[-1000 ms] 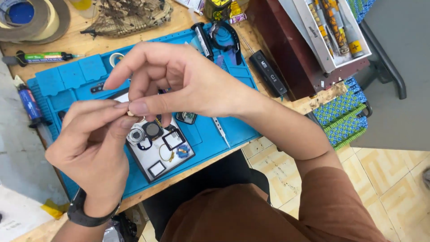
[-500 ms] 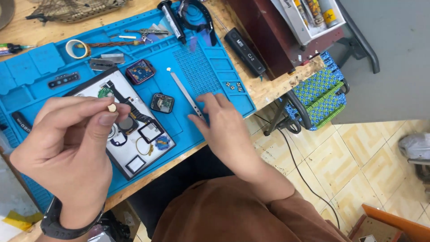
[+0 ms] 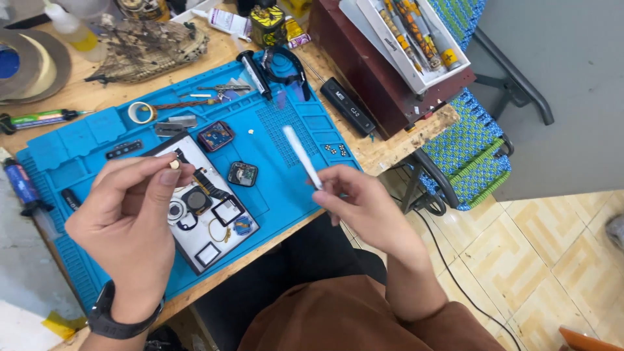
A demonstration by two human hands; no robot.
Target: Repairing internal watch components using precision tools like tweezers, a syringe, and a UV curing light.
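Two hands: left hand (image 3: 130, 221) pinches one small part (image 3: 174, 164); right hand (image 3: 364, 208) holds one white tool (image 3: 300, 155).

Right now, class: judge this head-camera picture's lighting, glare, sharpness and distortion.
Head view: even, soft light; faint shadows under the left hand on the blue silicone work mat; no strong glare; right hand and thin white stick sharp; edges lean outward slightly.

My wooden workbench (image 3: 396, 146) filled the upper left of the frame. A blue-green woven chair (image 3: 471, 153) stood at centre right. Beige tiled floor (image 3: 520, 260) lay lower right, grey wall (image 3: 572, 84) upper right. Even light.
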